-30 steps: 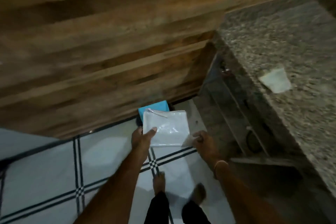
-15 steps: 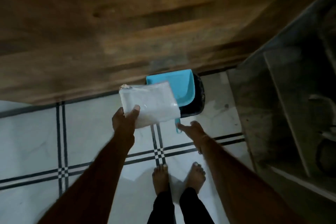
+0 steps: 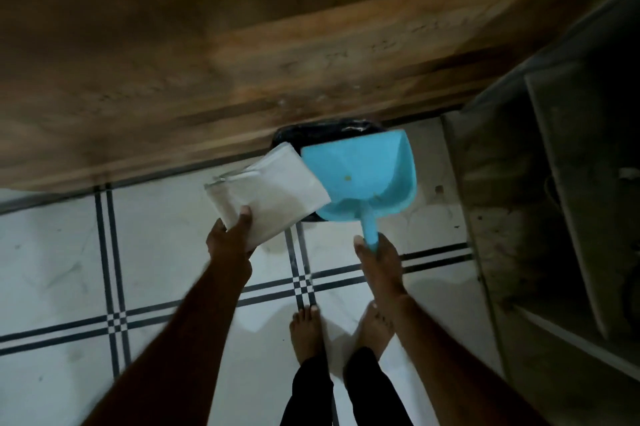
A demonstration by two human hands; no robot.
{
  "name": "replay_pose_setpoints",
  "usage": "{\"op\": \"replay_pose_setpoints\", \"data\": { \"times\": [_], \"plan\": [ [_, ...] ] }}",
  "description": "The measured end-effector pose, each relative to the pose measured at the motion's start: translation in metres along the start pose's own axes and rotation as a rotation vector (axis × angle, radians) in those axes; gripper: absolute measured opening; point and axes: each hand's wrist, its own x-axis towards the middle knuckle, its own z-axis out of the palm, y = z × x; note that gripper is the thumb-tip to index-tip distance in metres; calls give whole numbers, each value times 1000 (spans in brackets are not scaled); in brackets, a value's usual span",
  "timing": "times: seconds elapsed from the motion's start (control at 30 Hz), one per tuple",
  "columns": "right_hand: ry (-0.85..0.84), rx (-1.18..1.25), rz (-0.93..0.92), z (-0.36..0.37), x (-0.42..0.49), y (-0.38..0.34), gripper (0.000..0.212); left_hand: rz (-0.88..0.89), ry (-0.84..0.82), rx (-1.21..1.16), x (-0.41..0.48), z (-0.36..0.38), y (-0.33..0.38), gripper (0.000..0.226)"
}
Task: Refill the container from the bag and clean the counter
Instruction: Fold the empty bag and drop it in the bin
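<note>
My left hand [image 3: 230,240] grips a flat white plastic bag [image 3: 268,192] by its near corner and holds it above the floor, its far corner over the bin's left rim. My right hand [image 3: 375,254] is closed around the handle of a light blue dustpan [image 3: 362,176], which lies over a black-lined bin [image 3: 311,133] standing against the wooden wall. A few specks lie inside the pan. The container and the counter top are out of view.
A wooden wall [image 3: 242,45] fills the upper frame. The floor is white tile with dark line bands [image 3: 301,283]. A dark cabinet side with shelves [image 3: 540,183] stands at the right. My bare feet [image 3: 308,332] are just below the hands.
My right hand has reached forward and taken hold of the dustpan handle. The left hand has carried the bag left and lower, beside the bin. The view has moved closer to the bin.
</note>
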Motion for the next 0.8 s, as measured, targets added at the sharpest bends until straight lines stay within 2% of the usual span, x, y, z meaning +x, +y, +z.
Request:
{"op": "replay_pose_setpoints", "data": {
  "times": [0.07, 0.1, 0.2, 0.33, 0.43, 0.53, 0.6, 0.73, 0.8],
  "plan": [
    [135, 40, 25, -33, -25, 2, 37, 16, 5, 5, -7, 12, 9, 39],
    [158, 127, 56, -47, -34, 3, 35, 27, 4, 14, -10, 21, 14, 40],
    [140, 223, 82, -78, -46, 6, 15, 69, -3, 42, -7, 53, 21, 35],
    [111, 181, 15, -101, -46, 11, 23, 124, -54, 162, 13, 92, 9, 25],
    [84, 165, -18, -108, -41, 18, 23, 128, -112, 332, 30, 111, -3, 39],
    [120, 89, -17, -107, -38, 28, 32, 132, -92, 560, 29, 120, 0, 48],
    [139, 89, 33, -111, -45, 27, 35, 212, -121, 721, 7, 119, 9, 53],
    [99, 236, 100, -126, -82, 1, 20, 431, -247, 1028, -58, 112, 36, 57],
    [96, 274, 111, -142, -110, -12, 20, 567, -289, 1158, -106, 113, 52, 57]
  ]
}}
